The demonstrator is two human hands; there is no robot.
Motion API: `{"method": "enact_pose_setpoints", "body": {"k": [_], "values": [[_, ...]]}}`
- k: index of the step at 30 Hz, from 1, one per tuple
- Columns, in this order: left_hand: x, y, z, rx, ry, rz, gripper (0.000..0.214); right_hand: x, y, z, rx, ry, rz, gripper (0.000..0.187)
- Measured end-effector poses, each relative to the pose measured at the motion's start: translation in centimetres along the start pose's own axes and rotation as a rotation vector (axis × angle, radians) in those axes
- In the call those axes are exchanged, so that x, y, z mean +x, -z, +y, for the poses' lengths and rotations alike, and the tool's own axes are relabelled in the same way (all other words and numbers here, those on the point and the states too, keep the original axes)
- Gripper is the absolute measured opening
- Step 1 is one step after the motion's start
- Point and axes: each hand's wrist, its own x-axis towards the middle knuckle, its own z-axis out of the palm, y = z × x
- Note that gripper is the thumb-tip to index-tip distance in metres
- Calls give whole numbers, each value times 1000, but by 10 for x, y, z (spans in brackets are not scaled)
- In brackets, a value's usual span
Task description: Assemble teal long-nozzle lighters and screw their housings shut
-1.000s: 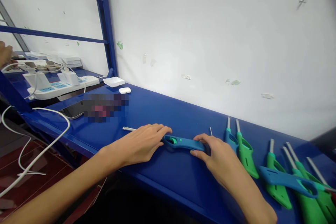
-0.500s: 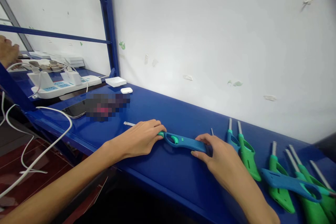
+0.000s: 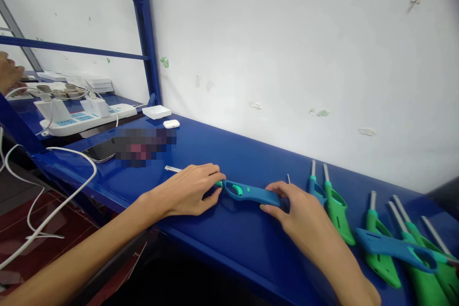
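A blue long-necked gas lighter [image 3: 256, 194] with a green trigger lies sideways low over the blue table [image 3: 211, 138]. My left hand [image 3: 199, 189] is closed round its neck end, and the metal tip sticks out to the left beyond my fingers. At the other end, my right hand [image 3: 292, 205] pinches the handle between thumb and fingers. Right of that hand lie several more lighters, among them a green one [image 3: 339, 217] and a blue one [image 3: 394, 246] resting across others. A thin metal rod shows behind my right hand; what it belongs to is hidden.
Left on the table are a phone [image 3: 100, 149], a white earbud case [image 3: 171, 124] and a white box [image 3: 157, 112]. A power strip [image 3: 93, 119] with white cables stands beyond the blue frame post [image 3: 147, 33]. Another person's hand [image 3: 10, 74] shows at the far left.
The view has shifted very slightly. Both hands keep the same hold on the lighter, and nothing else has visibly moved.
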Motion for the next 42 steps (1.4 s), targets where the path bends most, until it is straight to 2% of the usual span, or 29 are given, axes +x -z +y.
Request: {"method": "enact_pose_setpoints", "body": {"k": [15, 19, 27, 36, 42], "values": [[2, 1, 11, -6, 151, -12, 13, 0, 0, -6, 17, -11, 12, 17], [4, 0, 12, 21, 197, -58, 23, 0, 0, -8, 22, -9, -6, 16], [8, 4, 17, 83, 285, -127, 27, 5, -5, 3, 46, 39, -65, 20], [10, 9, 21, 95, 346, -184, 28, -3, -6, -12, 38, 22, -3, 18], [11, 9, 24, 89, 382, -189, 28, -1, -6, -10, 50, 35, 2, 18]]}}
